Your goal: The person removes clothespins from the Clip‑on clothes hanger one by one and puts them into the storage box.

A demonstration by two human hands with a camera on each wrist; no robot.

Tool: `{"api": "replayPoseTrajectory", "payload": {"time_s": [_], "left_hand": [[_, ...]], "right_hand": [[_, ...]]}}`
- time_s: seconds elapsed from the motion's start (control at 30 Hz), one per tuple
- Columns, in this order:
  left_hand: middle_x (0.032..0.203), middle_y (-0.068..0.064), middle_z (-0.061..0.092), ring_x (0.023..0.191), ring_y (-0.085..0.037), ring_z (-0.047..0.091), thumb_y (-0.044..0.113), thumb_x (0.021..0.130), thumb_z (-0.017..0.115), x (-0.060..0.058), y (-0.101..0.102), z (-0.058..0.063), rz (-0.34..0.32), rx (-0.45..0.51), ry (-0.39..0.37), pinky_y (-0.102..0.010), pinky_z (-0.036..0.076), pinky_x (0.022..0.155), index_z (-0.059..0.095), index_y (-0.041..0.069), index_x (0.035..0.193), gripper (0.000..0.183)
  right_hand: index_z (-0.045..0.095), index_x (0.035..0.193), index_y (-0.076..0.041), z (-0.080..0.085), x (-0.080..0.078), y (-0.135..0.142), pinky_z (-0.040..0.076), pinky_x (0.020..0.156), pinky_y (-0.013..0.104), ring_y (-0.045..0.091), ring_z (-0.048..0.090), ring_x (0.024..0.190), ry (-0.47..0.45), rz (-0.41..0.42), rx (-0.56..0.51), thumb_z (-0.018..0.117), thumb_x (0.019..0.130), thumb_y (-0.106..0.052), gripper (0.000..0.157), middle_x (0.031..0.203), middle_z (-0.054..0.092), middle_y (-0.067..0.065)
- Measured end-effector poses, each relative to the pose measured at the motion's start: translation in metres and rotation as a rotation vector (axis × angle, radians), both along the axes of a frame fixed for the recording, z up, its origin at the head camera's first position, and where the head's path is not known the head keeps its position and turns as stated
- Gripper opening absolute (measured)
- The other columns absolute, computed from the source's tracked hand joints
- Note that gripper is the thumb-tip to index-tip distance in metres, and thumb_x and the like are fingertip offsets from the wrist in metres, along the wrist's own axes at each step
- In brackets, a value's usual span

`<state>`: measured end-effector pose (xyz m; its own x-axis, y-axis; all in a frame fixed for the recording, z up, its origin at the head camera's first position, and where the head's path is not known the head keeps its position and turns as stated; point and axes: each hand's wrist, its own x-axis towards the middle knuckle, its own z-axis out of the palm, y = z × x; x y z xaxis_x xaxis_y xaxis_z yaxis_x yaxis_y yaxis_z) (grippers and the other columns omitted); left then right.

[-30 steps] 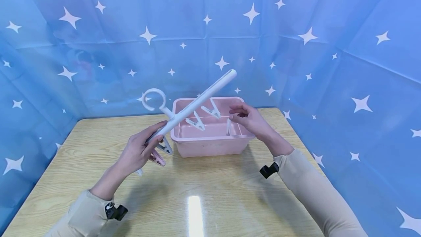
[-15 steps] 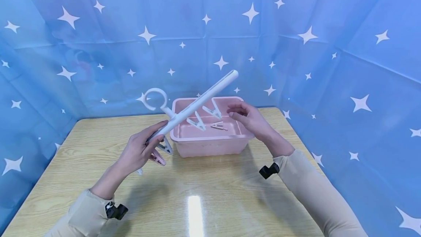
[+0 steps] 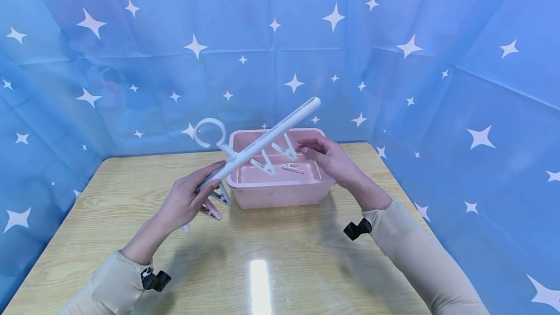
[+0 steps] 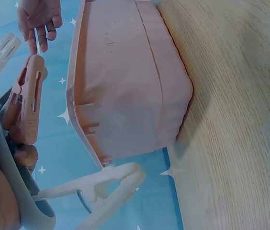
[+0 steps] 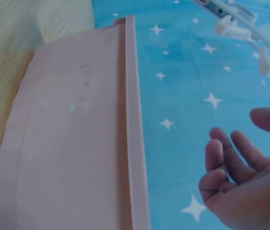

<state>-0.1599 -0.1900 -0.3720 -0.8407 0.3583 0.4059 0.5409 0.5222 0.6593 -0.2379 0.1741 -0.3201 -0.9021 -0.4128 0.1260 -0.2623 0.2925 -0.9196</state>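
My left hand (image 3: 185,199) grips one half of a white clip hanger (image 3: 267,139) with a round open hook, held tilted with its far end raised to the right. White clips (image 3: 264,165) hang from its bar, and a pink clip (image 3: 212,210) dangles just beyond my left fingers. In the left wrist view, the pink clip (image 4: 32,100) shows close up. Over the right side of a pink basin (image 3: 280,197), my right hand (image 3: 330,159) has its fingers loosely bent and holds nothing. A loose pale clip (image 3: 292,168) lies on the basin's floor.
The basin stands toward the back of a wood-grain table (image 3: 271,242). Behind and to both sides hangs a blue curtain (image 3: 280,23) with white stars, close to the table's back edge.
A clip that was upright under my right fingers has dropped and now lies in the basin. My right hand has moved slightly left; the hanger's raised end has shifted a little right and down.
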Motion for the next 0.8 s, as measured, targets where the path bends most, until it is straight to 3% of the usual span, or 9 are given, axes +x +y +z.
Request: {"api": "replayPoseTrajectory", "payload": {"time_s": [0.17,0.33,0.6,0.8], "left_hand": [[0.095,-0.012,0.059,0.056,0.001,0.069,0.022,0.107,0.048,0.001,0.000,0.001,-0.030,0.032,-0.050,-0.023,0.058,0.053,0.043,0.030,0.151,0.045],[0.097,-0.011,0.059,0.056,0.001,0.068,0.023,0.107,0.049,0.001,-0.001,0.000,-0.026,0.026,-0.053,-0.023,0.058,0.053,0.043,0.031,0.151,0.045],[0.099,-0.010,0.059,0.056,0.000,0.069,0.024,0.107,0.049,0.000,0.000,0.000,-0.034,0.030,-0.067,-0.023,0.058,0.053,0.043,0.033,0.151,0.046],[0.095,-0.010,0.060,0.056,0.001,0.068,0.024,0.107,0.047,0.002,0.002,-0.001,-0.042,0.035,-0.076,-0.023,0.058,0.053,0.043,0.033,0.151,0.045]], "right_hand": [[0.053,0.137,-0.003,0.003,0.003,-0.003,0.050,0.087,0.022,0.036,0.060,0.116,-0.013,0.013,-0.013,0.051,0.105,-0.016,0.035,0.132,0.060,0.016],[0.055,0.137,-0.004,0.007,0.006,-0.007,0.042,0.073,0.022,0.038,0.057,0.107,-0.007,0.037,-0.021,0.045,0.107,-0.017,0.034,0.128,0.059,0.013],[0.058,0.135,-0.008,0.014,0.013,-0.010,0.042,0.072,0.022,0.019,0.057,0.097,-0.027,0.054,-0.031,0.040,0.108,-0.019,0.034,0.118,0.058,0.005],[0.056,0.137,-0.007,0.015,0.016,-0.011,0.043,0.071,0.020,0.017,0.056,0.096,-0.026,0.065,-0.022,0.039,0.109,-0.020,0.036,0.115,0.057,0.006]]}}
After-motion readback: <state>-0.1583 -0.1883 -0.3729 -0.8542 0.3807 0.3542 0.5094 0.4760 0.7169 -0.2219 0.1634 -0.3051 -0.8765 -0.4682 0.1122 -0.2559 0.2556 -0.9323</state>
